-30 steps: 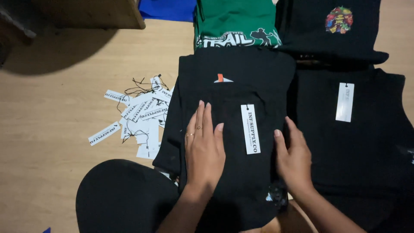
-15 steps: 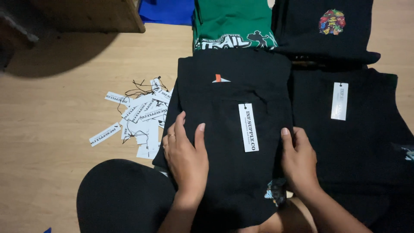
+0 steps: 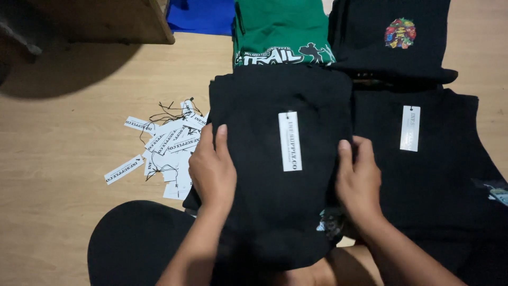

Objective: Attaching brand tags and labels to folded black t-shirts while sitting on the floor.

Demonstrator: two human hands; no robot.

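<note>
The wooden floor point(image 3: 69, 159) carries several garments. The largest item near the hands is the folded black garment point(image 3: 280, 212), which lies in the centre, directly in front of the person and partly over the lap. To its right lies a second black garment point(image 3: 439, 175) bearing its own white tag point(image 3: 410, 128). Beyond them lie a green printed shirt point(image 3: 280, 26), a black shirt with a multicoloured emblem point(image 3: 391, 37) and a blue cloth point(image 3: 201, 13).

The left hand point(image 3: 212, 172) rests on the left edge of the folded black garment, fingers curled around the fold and out of sight beneath it. The right hand point(image 3: 360, 182) takes the right edge in the same manner, thumb on top. Both hands grip the cloth.

Handling judgement: the garment is soft, light and limp. It sags wherever it is unsupported and holds no shape. Take hold at both side edges through all layers, so the fold stays together.

A long white hang tag point(image 3: 290, 141) lies upright on the garment's centre. A pile of loose white tags point(image 3: 164, 145) with black strings lies on the floor just left of it.
</note>
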